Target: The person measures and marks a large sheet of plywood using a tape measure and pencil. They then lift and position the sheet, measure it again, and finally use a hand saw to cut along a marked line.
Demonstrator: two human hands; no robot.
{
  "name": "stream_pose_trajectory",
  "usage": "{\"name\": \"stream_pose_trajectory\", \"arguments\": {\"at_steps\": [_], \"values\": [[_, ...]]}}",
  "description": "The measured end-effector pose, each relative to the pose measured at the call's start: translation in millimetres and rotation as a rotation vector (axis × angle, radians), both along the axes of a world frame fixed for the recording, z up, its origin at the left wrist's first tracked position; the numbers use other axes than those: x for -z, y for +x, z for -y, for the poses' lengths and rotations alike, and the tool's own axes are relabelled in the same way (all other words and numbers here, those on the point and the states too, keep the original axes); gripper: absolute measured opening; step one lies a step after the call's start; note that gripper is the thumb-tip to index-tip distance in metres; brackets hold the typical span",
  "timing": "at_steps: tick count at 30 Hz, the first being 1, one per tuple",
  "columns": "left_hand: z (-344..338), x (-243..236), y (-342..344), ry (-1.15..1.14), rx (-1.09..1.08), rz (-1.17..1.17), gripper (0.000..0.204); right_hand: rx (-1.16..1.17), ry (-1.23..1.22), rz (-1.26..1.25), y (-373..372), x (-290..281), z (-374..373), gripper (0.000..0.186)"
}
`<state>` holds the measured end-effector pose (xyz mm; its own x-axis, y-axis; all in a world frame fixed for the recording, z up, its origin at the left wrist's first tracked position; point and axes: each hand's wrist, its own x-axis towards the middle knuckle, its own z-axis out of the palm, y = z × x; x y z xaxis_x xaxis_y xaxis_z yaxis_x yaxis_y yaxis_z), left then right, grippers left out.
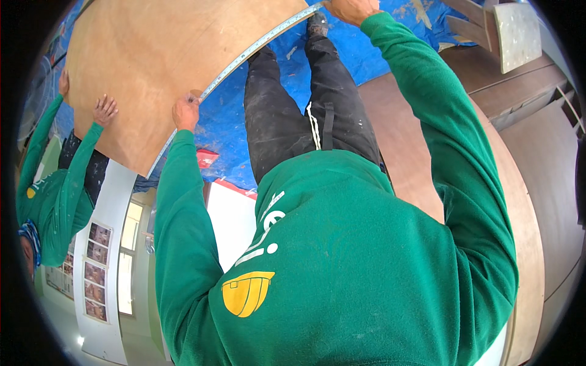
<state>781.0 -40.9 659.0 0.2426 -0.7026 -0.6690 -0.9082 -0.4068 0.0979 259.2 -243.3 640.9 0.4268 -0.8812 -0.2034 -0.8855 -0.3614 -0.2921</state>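
A large tan plywood sheet (146,67) fills the upper left. Along its near right edge runs a long pale metal ruler (244,55) with fine graduations, curved by the lens. My left hand (186,112) is closed at that edge, its fingers gripping the ruler against the board. At the top of the view my right hand (353,8) closes at the ruler's far end. The picture's upper edge cuts part of that hand off, and some fingertips are hidden.
At the left a co-worker in green (55,201) rests both hands on the sheet. A blue tarp (223,140) covers the floor, with a red packet (207,158) on it. Brown panels (403,134) and a wooden frame (516,36) stand to the right.
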Motion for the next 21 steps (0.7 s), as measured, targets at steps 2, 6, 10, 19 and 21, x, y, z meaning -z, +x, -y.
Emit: {"name": "stream_pose_trajectory", "arguments": {"at_steps": [2,6,10,19,21], "values": [[0.3,0.1,-0.6,0.01,0.003,0.011,0.023,0.002,-0.001,-0.004,0.2,1.1,0.0,0.028],[0.0,1.1,0.3,-0.009,0.028,0.007,0.023,0.009,-0.013,0.009,-0.8,5.7,-0.9,0.028],[-0.1,1.7,2.3,0.009,0.015,0.006,0.024,0.007,-0.022,0.018,-1.6,6.1,0.0,0.028],[0.2,2.7,1.9,0.011,0.007,0.021,0.022,-0.007,-0.049,0.023,-2.4,7.9,-1.1,0.027],[-1.1,4.2,3.8,0.003,0.015,0.017,0.022,-0.007,-0.053,0.019,-2.0,9.1,-0.9,0.027]]}}
